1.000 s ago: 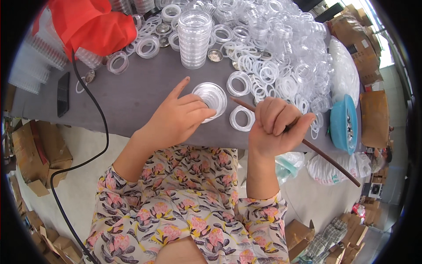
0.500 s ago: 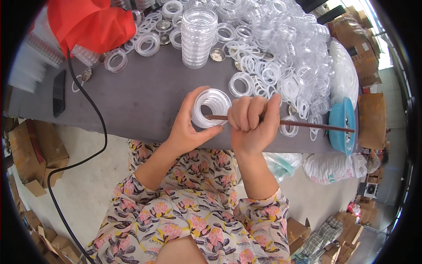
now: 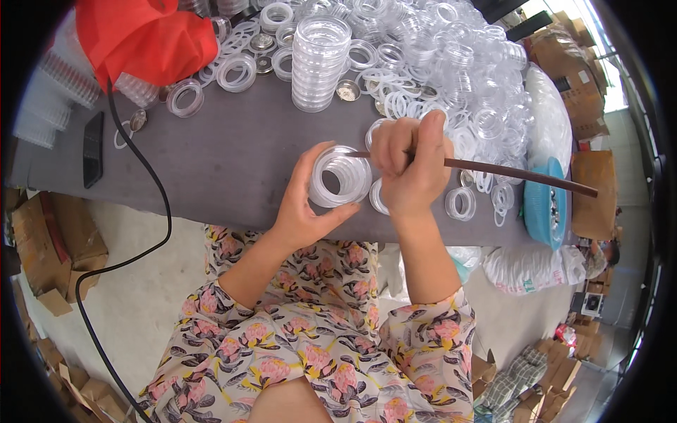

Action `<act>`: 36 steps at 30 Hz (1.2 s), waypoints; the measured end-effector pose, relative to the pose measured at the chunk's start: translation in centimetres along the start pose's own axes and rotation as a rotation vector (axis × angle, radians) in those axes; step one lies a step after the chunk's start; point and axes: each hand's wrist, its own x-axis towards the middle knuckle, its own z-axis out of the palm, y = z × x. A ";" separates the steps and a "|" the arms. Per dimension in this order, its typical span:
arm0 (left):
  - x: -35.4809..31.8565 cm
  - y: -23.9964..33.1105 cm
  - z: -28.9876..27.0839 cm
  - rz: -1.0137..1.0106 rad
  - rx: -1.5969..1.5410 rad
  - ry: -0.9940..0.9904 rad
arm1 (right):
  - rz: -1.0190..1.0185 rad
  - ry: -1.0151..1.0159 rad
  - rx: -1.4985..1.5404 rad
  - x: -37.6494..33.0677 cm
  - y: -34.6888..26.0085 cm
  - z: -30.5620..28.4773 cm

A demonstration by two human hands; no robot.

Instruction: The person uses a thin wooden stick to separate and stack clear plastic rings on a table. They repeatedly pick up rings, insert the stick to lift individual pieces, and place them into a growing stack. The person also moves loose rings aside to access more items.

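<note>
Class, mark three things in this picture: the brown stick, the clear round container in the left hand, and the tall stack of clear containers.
brown stick (image 3: 522, 173), head view, middle of its shaft.
clear round container (image 3: 340, 176), head view, its rim.
tall stack of clear containers (image 3: 321, 63), head view, side of the stack.

The right hand (image 3: 412, 169) covers the middle of the brown stick (image 3: 522, 173), so the grip's hidden. The red cloth (image 3: 144, 39) runs off the top edge, and the far clear rings (image 3: 451, 49) blur together, uncountable.
</note>
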 end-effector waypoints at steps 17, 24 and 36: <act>-0.1 -0.1 0.4 0.008 -0.074 -0.006 | 0.116 0.109 0.138 1.5 0.8 1.1; -0.5 -1.2 0.2 0.032 -0.066 0.049 | 0.248 0.061 0.067 -1.0 -1.5 -0.1; 4.8 -4.3 -18.4 0.054 1.514 0.519 | -0.019 0.069 0.360 -2.9 -1.5 -2.4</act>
